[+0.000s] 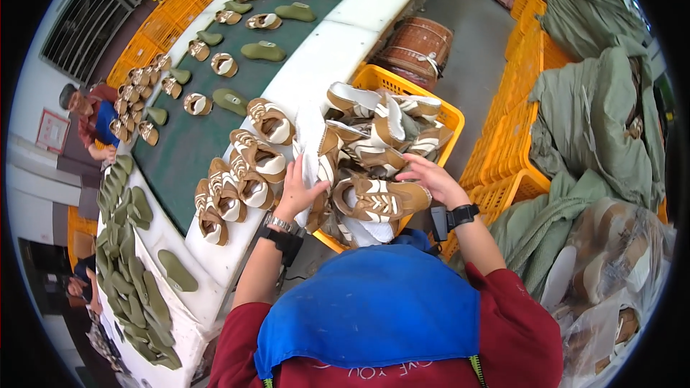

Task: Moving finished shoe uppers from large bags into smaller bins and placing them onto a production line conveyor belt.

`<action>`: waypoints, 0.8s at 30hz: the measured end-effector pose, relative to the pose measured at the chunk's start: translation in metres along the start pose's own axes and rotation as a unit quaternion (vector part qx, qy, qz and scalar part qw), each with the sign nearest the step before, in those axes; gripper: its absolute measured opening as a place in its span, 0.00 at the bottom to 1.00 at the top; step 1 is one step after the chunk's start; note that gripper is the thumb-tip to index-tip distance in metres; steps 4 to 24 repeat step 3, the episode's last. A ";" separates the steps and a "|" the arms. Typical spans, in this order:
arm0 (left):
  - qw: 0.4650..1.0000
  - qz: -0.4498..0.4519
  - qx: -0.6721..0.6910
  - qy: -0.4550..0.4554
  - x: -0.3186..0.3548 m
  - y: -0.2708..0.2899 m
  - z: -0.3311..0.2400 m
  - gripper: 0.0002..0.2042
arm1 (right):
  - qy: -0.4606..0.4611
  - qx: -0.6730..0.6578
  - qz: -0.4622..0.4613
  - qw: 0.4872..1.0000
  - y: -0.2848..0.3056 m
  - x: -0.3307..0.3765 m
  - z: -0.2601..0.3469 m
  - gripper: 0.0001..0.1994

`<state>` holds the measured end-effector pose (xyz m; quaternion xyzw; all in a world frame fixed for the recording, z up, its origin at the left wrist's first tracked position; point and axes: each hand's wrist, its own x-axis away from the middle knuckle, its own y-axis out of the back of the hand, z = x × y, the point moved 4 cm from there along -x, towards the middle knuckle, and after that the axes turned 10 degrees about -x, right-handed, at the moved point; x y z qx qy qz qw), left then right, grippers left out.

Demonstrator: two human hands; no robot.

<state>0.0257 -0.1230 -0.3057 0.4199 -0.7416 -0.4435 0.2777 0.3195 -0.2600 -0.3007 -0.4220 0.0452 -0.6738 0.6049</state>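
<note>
Brown-and-white shoe uppers are heaped in a yellow plastic crate in front of me. At the heap's left side, my left hand has its fingers and thumb apart, against a brown shoe upper with white lining. My right hand reaches over the heap's right side with fingers stretched out, touching or just above the toe of a laced shoe upper lying on top. Its thumb is hidden. Several more shoe uppers stand on the white table edge beside my left hand.
A green conveyor belt carries shoe uppers and green shoe lasts. More lasts are piled at the left. Yellow crates under green cloth line the right. A person stands across the belt; another is at lower left.
</note>
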 end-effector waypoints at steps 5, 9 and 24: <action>0.998 -0.008 0.056 0.027 0.031 0.011 0.019 0.51 | 0.006 0.113 0.119 0.986 -0.002 -0.006 -0.004 0.27; 0.998 -0.008 0.056 0.027 0.031 0.011 0.019 0.51 | 0.006 0.113 0.119 0.986 -0.002 -0.006 -0.004 0.27; 0.998 -0.008 0.056 0.027 0.031 0.011 0.019 0.51 | 0.006 0.113 0.119 0.986 -0.002 -0.006 -0.004 0.27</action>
